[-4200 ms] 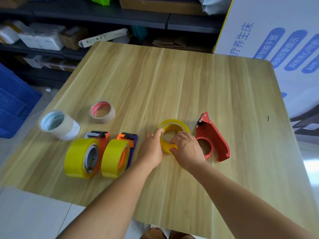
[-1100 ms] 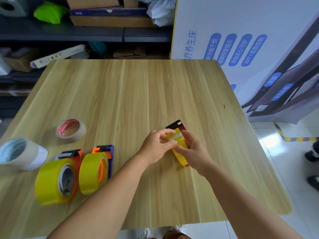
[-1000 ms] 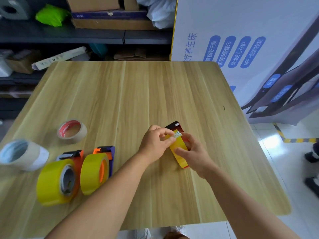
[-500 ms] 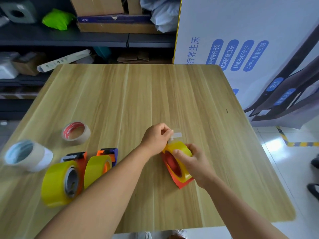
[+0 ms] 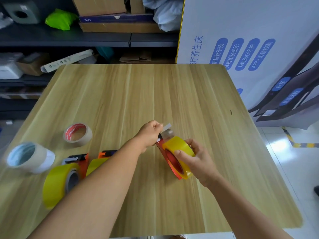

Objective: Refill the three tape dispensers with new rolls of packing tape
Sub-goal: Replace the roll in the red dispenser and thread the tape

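My right hand [image 5: 195, 157] grips a red tape dispenser [image 5: 172, 163] with a yellow tape roll [image 5: 179, 147] mounted on it, held just above the wooden table [image 5: 172, 94]. My left hand [image 5: 150, 133] pinches the tape's free end with its white tab [image 5: 167, 126], drawn out over the dispenser's front. At the left lie two more dispensers with yellow rolls on them: an orange-red one [image 5: 62, 180] and an orange and purple one [image 5: 103, 158], partly hidden by my left forearm.
A near-empty brown roll with a red core [image 5: 77, 134] and a whitish roll [image 5: 29, 156] lie at the table's left. Dark shelves with boxes [image 5: 103, 19] stand behind. A white printed board [image 5: 241, 40] rises at the right.
Both hands lifted the red dispenser with the yellow roll on it. Over the last second my left hand pulled the tape's end farther out from the roll, up and away.
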`<control>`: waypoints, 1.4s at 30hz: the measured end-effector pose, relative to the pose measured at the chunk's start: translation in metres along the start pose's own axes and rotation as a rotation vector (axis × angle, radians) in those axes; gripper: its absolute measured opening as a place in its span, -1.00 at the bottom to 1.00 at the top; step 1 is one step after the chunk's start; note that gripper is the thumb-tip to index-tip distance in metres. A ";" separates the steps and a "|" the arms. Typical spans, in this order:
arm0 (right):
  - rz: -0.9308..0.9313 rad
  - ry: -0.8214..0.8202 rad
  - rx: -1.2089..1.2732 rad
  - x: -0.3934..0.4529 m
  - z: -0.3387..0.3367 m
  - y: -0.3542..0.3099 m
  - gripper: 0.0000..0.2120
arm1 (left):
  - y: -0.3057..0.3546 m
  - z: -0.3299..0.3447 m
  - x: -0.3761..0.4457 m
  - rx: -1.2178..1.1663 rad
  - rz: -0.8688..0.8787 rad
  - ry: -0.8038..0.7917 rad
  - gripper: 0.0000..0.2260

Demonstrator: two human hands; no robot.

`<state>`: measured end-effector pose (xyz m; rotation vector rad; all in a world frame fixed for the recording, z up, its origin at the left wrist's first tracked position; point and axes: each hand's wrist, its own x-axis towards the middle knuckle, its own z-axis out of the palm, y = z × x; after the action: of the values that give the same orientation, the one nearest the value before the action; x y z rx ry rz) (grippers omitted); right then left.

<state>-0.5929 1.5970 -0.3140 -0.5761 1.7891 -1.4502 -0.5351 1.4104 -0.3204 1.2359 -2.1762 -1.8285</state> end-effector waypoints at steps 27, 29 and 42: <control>0.288 -0.261 -0.070 0.037 0.001 -0.032 0.33 | 0.027 -0.015 0.005 -0.046 0.158 0.121 -0.79; 0.304 -0.275 -0.083 0.040 0.002 -0.033 0.24 | 0.028 -0.016 0.006 -0.089 0.161 0.109 -0.79; 0.362 -0.239 0.070 0.035 0.012 -0.014 -0.12 | 0.027 -0.007 0.006 0.076 0.198 0.215 -0.75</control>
<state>-0.6064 1.5596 -0.3106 -0.3504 1.5527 -1.1401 -0.5498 1.4007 -0.2984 1.1237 -2.1782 -1.4793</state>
